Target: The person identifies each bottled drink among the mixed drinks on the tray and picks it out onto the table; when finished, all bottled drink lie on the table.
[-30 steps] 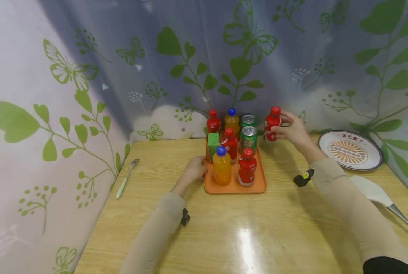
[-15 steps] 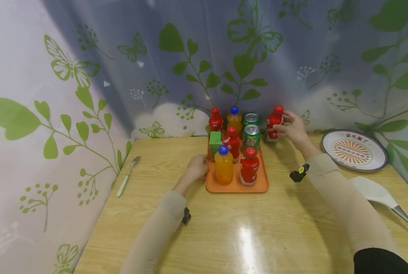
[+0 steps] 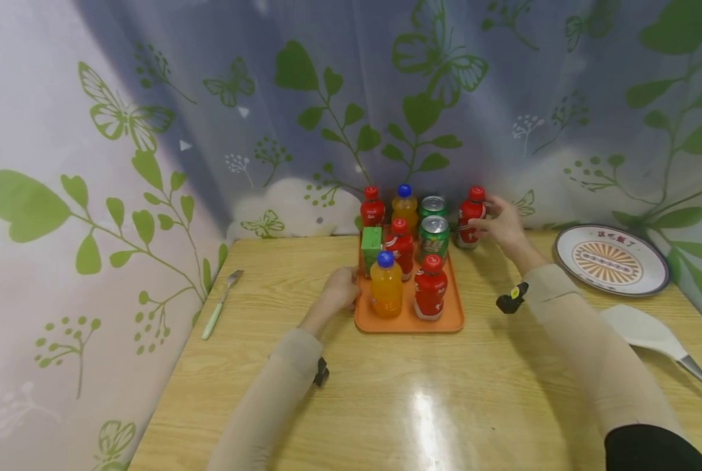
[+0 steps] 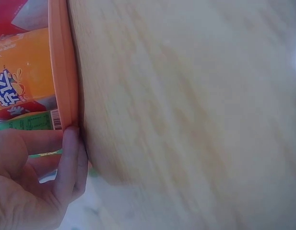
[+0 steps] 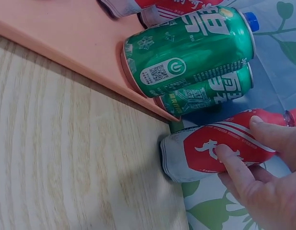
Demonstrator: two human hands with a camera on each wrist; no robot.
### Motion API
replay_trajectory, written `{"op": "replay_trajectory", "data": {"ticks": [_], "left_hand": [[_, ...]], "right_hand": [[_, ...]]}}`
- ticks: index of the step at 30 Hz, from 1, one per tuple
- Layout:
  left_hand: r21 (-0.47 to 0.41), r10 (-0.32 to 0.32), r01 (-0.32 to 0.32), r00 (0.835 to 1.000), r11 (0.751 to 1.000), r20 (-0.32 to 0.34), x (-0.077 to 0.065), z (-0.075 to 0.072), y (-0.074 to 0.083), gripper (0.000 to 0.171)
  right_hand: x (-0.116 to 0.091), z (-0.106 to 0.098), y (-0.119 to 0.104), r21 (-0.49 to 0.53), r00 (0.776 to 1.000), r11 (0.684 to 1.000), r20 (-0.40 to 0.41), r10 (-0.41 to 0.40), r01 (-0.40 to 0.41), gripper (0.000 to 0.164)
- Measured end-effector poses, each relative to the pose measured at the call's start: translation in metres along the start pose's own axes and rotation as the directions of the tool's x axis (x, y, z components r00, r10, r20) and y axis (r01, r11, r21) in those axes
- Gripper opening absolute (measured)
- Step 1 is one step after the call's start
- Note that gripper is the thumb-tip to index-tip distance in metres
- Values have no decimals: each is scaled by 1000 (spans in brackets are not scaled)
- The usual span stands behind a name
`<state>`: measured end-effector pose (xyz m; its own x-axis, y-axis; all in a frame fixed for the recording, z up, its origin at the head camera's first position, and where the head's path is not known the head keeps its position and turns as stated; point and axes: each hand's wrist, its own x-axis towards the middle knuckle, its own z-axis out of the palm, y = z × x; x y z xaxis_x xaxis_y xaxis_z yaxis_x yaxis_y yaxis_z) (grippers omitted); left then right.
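Note:
An orange tray [image 3: 408, 324] carries several drinks. At its left rim my left hand [image 3: 341, 288] pinches the edge between thumb and fingers, as the left wrist view shows. Beyond the tray's back right corner, my right hand [image 3: 501, 226] grips a red bottle [image 5: 210, 146] with a red cap. This bottle stands nearly upright, its base close to the table's back edge. On the tray are an orange drink bottle [image 3: 386, 291] with a blue cap, another red bottle [image 3: 430, 292], a green carton [image 3: 371, 250] and a green can [image 5: 186, 50]. More bottles and a second can stand behind them.
A patterned plate [image 3: 612, 260] lies at the back right, with a white spatula-like utensil [image 3: 642, 327] in front of it. On the left lies a fork [image 3: 221, 306] with a pale green handle. A printed curtain [image 3: 315, 118] hangs right behind the table.
My right hand has lowered the red bottle slightly beside the tray. The left hand keeps its place on the tray rim. The head view has shifted a little.

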<state>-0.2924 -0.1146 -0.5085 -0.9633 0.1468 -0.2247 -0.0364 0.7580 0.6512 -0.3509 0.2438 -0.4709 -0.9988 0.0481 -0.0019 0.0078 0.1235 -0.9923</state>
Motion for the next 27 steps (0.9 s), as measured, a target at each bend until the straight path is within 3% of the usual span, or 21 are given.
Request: {"op": "replay_trajectory", "data": {"ticks": [8, 13, 16, 18, 23, 27], "left_hand": [[-18, -29, 29, 999, 999, 23, -1, -1, 0, 74], [-22, -26, 27, 999, 999, 34, 0, 2, 0, 76], [-33, -19, 21, 999, 999, 49, 0, 4, -1, 75], [-33, -13, 14, 999, 999, 49, 0, 5, -2, 74], [-35, -3, 4, 999, 999, 34, 0, 3, -2, 73], [-31, -2, 3, 999, 1000, 34, 0, 1, -2, 73]], "right_hand": [[2, -1, 11, -158, 998, 985, 14, -65, 66, 72], [1, -6, 19, -285, 985, 943, 27, -171, 171, 71], [-4, -11, 19, -364, 978, 911, -2, -208, 193, 73], [-9, -14, 15, -365, 975, 910, -26, -220, 196, 73], [-27, -15, -3, -336, 946, 902, -76, -314, 272, 67], [-46, -10, -13, -375, 911, 850, -35, -411, 369, 63]]}}
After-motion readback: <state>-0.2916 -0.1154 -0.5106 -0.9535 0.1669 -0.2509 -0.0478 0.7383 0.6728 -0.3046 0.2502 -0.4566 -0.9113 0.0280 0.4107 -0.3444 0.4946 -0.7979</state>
